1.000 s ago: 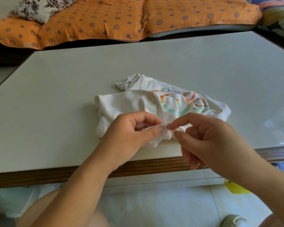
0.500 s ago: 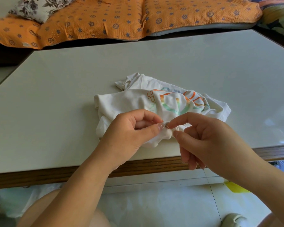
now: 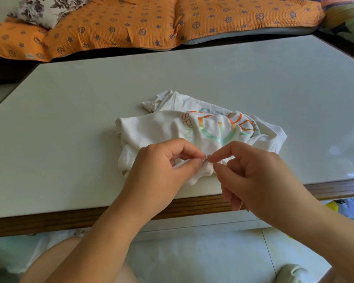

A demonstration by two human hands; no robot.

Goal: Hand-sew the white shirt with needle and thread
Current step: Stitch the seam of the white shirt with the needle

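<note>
Lying crumpled on the table (image 3: 86, 111), near its 6 o'clock edge, is the shirt (image 3: 151, 131). The left hand (image 3: 159, 174) pinches a fold of its near hem; the right hand (image 3: 260, 180), at 3 o'clock of it, pinches the same fold with thumb and forefinger. The fingers (image 3: 189, 166) cover the pinched spot. An orange quilt (image 3: 151, 21) lies at 12 o'clock, a floral pillow (image 3: 39, 11) at 11

Needle and thread indiscernibly small between the pinching fingers (image 3: 215, 158).
</note>
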